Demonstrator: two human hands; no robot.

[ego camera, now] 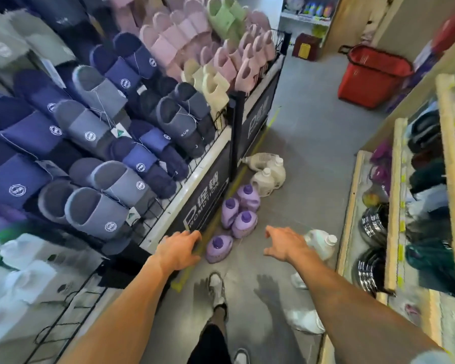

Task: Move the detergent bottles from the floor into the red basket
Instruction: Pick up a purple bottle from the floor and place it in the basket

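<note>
While left hand [180, 249] and right hand [286, 245] hover, fingers [193, 236] loose, purple bottles [241, 215] upright, cream bottle [260, 157] sideways

The person is wearing black legwear [210, 342] and a white sneaker [217, 286] with grey trim. The left hand [180, 249] and right hand [286, 244] are going bare, forearms too; a pale sleeve edge [428, 358] is showing on the right arm.

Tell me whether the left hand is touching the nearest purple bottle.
Apart. The head view shows a strip of yellow floor tape between the left hand and the nearest purple bottle.
</note>
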